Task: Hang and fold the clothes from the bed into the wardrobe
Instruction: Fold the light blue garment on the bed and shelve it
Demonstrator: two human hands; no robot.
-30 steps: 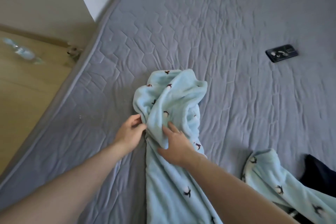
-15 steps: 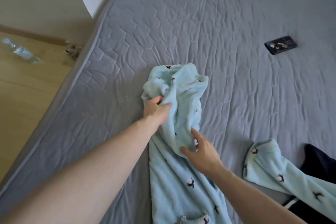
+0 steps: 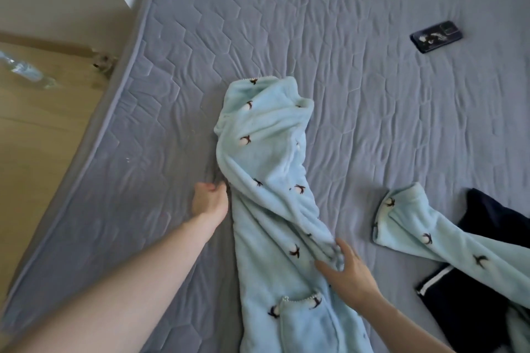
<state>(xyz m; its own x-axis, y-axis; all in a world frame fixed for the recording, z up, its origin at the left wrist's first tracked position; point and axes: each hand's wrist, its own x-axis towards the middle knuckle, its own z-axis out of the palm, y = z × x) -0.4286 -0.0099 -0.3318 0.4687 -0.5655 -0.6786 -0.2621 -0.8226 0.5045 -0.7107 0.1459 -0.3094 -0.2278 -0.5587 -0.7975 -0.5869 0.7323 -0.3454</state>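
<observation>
I can read no words, numbers or brand marks anywhere. The dark rectangular phone point(image 3: 436, 36) lying on my grey quilted mattress point(image 3: 344, 37) shows a pale picture on its back, but no lettering I can make out.

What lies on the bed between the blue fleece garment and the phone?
Head view: only bare grey quilted mattress lies between the blue fleece garment and the phone.
</observation>
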